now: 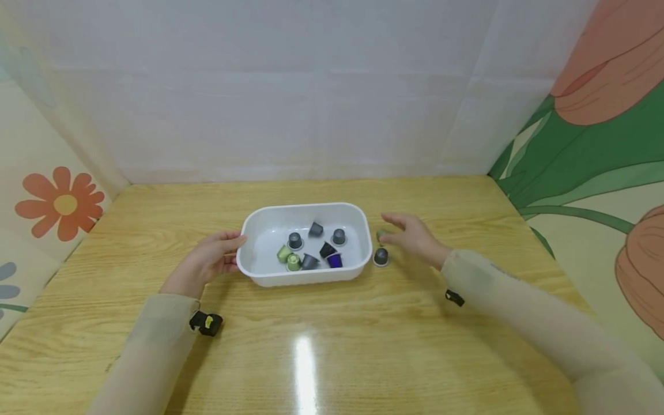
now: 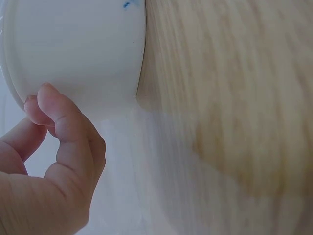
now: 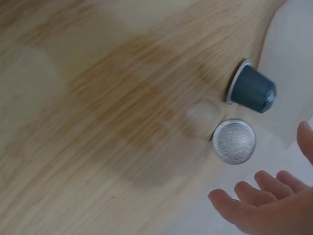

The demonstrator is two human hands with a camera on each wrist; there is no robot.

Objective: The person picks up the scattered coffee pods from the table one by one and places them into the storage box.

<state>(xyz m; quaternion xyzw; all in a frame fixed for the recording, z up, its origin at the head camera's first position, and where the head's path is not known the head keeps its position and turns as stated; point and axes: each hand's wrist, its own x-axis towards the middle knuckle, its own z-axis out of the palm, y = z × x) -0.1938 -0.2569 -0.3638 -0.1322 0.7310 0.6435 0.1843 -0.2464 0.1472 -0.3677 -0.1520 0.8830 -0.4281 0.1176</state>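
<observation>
A white oblong tub [image 1: 306,279] holds several coffee capsules: dark grey ones, a black one, a purple one [image 1: 334,260] and two light green ones [image 1: 293,263]. My left hand [image 1: 210,259] pinches the tub's left end, thumb over the rim and fingers against the outer wall [image 2: 83,58]. Just right of the tub, my right hand [image 1: 415,237] reaches over a green capsule [image 1: 383,234], thumb and fingers spread apart. The right wrist view has this capsule's silver foil end [image 3: 234,141] turned to the camera. Beside it a dark grey capsule [image 1: 381,256] stands upright on the table.
The wood-grain table [image 1: 249,351] ends at a white sheet [image 1: 311,115] behind. Flower-patterned panels [image 1: 596,155] flank it on both sides. Both wrists wear a small black device [image 1: 206,324].
</observation>
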